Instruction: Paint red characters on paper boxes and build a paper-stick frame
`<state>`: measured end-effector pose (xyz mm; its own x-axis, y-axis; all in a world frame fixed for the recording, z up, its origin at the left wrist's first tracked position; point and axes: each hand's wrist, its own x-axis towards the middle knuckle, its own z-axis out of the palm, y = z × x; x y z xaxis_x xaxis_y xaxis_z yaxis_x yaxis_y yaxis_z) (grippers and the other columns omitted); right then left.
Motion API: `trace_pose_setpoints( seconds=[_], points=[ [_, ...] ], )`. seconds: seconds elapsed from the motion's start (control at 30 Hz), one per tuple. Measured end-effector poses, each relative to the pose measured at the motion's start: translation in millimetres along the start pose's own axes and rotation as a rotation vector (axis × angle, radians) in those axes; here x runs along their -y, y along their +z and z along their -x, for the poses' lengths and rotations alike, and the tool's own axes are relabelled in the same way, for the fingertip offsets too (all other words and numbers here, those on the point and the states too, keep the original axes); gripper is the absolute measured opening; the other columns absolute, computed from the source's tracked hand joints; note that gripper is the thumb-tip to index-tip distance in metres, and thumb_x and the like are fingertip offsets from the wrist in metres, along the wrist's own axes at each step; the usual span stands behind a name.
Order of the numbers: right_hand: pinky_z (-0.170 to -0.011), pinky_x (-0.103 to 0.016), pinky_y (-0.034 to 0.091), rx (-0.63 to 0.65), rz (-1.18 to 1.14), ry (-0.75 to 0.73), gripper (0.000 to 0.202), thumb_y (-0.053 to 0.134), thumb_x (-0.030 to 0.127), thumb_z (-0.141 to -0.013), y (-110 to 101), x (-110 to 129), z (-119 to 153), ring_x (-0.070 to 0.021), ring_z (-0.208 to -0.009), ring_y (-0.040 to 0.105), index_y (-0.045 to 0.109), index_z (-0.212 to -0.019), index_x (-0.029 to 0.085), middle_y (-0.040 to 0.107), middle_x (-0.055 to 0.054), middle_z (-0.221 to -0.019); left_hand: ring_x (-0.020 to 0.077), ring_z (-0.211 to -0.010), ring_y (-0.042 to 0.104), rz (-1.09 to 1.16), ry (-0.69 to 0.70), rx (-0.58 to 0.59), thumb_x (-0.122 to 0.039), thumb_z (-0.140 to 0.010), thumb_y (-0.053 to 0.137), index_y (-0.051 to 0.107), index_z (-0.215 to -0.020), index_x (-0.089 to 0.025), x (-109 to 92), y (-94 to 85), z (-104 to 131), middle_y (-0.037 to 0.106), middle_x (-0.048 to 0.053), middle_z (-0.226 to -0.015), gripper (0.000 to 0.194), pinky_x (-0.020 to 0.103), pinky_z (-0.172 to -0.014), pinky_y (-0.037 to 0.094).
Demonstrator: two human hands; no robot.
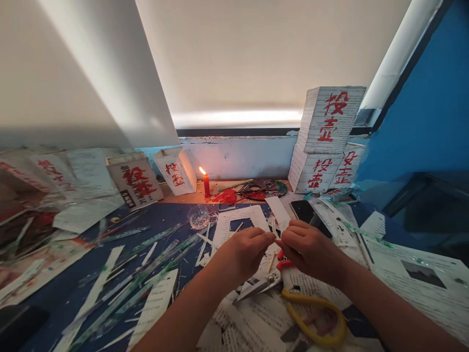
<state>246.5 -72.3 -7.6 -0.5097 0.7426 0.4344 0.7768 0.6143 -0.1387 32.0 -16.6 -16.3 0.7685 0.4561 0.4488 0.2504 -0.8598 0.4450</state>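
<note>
1. Spread across the lower scene: a dark blue desk (pixel 172 215), littered with printed paper and clear, green-marked strips. Bounded at the back by a brown strip (pixel 183 199) along the wall; near edge not distinguishable under the clutter.

2. Stacked at right rear: paper-covered boxes (pixel 335 120), lettered in red. Ranged along the left rear: more paper boxes (pixel 135 181), most with red characters. Judged complete in shape, at least from this side.

3. Brought together above the paper at center: left grip (pixel 244 252) and right grip (pixel 311 249), both closed at the fingertips, apparently around one small piece.

4. Lying just beyond the left grip: a white sheet (pixel 223 227) with a rectangular opening already cut through.

5. Resting beneath and near the right grip: a yellow loop handle (pixel 341 323) and a metal-bladed tool (pixel 252 288), both crowding downward movement.

6. Placed behind the right grip: a dark phone (pixel 302 210), limiting reach that way.

7. Burning at the rear: a red candle (pixel 206 187), near a box and best given a wide berth. Set just in front: a clear dish (pixel 198 217).

8. Pinched between the fingertips: a small pale piece (pixel 276 239), too small to identify. Judged unfinished, not visibly joined to anything.
</note>
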Motion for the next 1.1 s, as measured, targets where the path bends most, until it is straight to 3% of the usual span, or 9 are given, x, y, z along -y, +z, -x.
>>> trace_pose_setpoints(
  seconds=[0.13,0.23,0.33,0.47,0.7,0.8,0.87,0.97,1.1],
  points=[
    [-0.068,-0.031,0.039,-0.035,-0.059,-0.028,0.034,0.040,0.022,-0.102,1,2,-2,-0.0173,-0.069,0.045,0.049,-0.069,0.022,0.052,-0.001,-0.068,0.0199,-0.076,0.067,0.049,-0.041,-0.112,-0.017,-0.097,0.046,0.070,-0.111,-0.020,-4,2.0,-1,0.072,0.009,-0.087,0.028,0.030,-0.069,0.051],
    [-0.068,-0.030,0.039,-0.054,-0.087,-0.023,0.034,0.040,0.022,-0.103,2,5,-2,-0.0174,-0.070,0.046,0.048,-0.069,0.021,0.053,-0.002,-0.068,0.0181,-0.071,0.066,0.121,-0.119,-0.223,-0.024,-0.098,0.049,0.072,-0.106,-0.021,-5,-6.6,-3,0.073,0.007,-0.082,0.024,0.028,-0.068,0.050],
    [-0.070,-0.032,0.039,-0.052,-0.069,0.045,0.034,0.040,0.025,-0.103,2,7,-1,-0.0185,-0.073,0.047,0.050,-0.071,0.020,0.056,-0.003,-0.071,0.0157,-0.061,0.062,0.161,-0.313,-0.314,-0.031,-0.098,0.051,0.072,-0.094,-0.021,1,-20.4,-5,0.070,0.003,-0.072,0.023,0.025,-0.059,0.045],
    [-0.074,-0.034,0.041,0.075,-0.122,0.059,0.030,0.043,0.027,-0.102,-3,12,2,-0.0194,-0.076,0.052,0.058,-0.078,0.019,0.061,-0.005,-0.075,0.0173,-0.061,0.061,0.152,-0.560,-0.431,-0.039,-0.094,0.057,0.071,-0.087,-0.021,18,-28.4,-5,0.072,0.003,-0.073,0.024,0.026,-0.058,0.042],
    [-0.076,-0.032,0.046,0.311,-0.440,0.034,0.009,0.065,0.024,-0.090,-7,35,7,-0.0179,-0.081,0.062,0.073,-0.090,0.023,0.070,-0.003,-0.084,0.0204,-0.065,0.061,0.178,-0.666,-0.455,-0.042,-0.084,0.066,0.076,-0.081,-0.020,33,-24.8,-3,0.073,0.004,-0.073,0.025,0.028,-0.058,0.042],
    [-0.076,-0.030,0.050,0.403,-0.537,0.078,0.029,0.081,0.033,-0.077,-7,38,8,-0.0193,-0.085,0.065,0.075,-0.105,0.029,0.071,-0.002,-0.092,0.0192,-0.061,0.062,0.267,-0.689,-0.440,-0.042,-0.085,0.066,0.075,-0.081,-0.018,33,-24.2,-5,0.072,0.004,-0.068,0.026,0.027,-0.057,0.044],
    [-0.079,-0.033,0.051,0.394,-0.505,0.161,0.042,0.085,0.033,-0.071,-10,35,9,-0.0214,-0.090,0.064,0.073,-0.111,0.031,0.069,-0.003,-0.099,0.0170,-0.056,0.062,0.413,-0.706,-0.417,-0.042,-0.086,0.065,0.073,-0.082,-0.017,32,-21.5,-6,0.073,0.005,-0.070,0.026,0.026,-0.053,0.045],
    [-0.086,-0.039,0.051,0.373,-0.367,0.294,0.042,0.082,0.028,-0.071,-15,27,15,-0.0249,-0.098,0.061,0.070,-0.111,0.029,0.064,-0.006,-0.109,0.0144,-0.054,0.064,0.649,-0.714,-0.368,-0.039,-0.087,0.065,0.068,-0.085,-0.016,28,-14.4,-9,0.074,0.007,-0.077,0.023,0.022,-0.046,0.044],
    [-0.089,-0.043,0.050,0.436,-0.309,0.370,0.045,0.077,0.028,-0.069,-16,20,25,-0.0264,-0.099,0.059,0.065,-0.112,0.027,0.060,-0.007,-0.111,0.0164,-0.061,0.071,0.875,-0.692,-0.311,-0.039,-0.088,0.064,0.062,-0.089,-0.015,20,-7.3,-12,0.074,0.008,-0.083,0.024,0.023,-0.048,0.051]
  ],
)
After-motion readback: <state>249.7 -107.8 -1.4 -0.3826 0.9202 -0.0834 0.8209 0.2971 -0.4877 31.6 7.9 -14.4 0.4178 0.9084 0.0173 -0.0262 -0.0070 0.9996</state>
